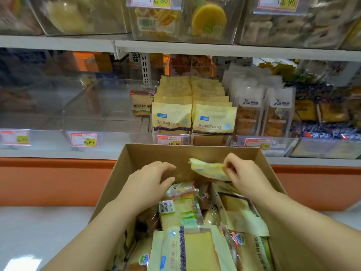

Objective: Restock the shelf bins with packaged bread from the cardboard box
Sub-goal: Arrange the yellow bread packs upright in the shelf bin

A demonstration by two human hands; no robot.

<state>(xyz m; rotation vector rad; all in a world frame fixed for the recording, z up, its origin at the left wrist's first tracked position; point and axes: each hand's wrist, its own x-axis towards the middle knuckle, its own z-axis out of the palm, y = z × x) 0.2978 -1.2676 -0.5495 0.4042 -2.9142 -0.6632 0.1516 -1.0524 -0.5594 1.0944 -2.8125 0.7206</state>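
Observation:
A cardboard box (273, 222) stands in front of the shelf, filled with several packaged breads (187, 249). My right hand (244, 175) pinches a pale yellow bread pack (207, 169) and holds it above the box's far end. My left hand (150, 180) hovers over the box with its fingers loosely curved and holds nothing; below it lies a green-labelled toast pack (179, 208). Straight ahead, a clear shelf bin (172, 139) holds two rows of the same yellow packs (191, 114). The clear bin (109, 122) to its left holds a single toast pack (140, 103).
Further right, bins hold white-labelled bread packs (263, 114) and dark blue packets (322, 132). The upper shelf (214, 48) carries more clear bins with price tags. An orange base panel (48, 180) runs under the shelf, with pale floor (39, 231) to the left of the box.

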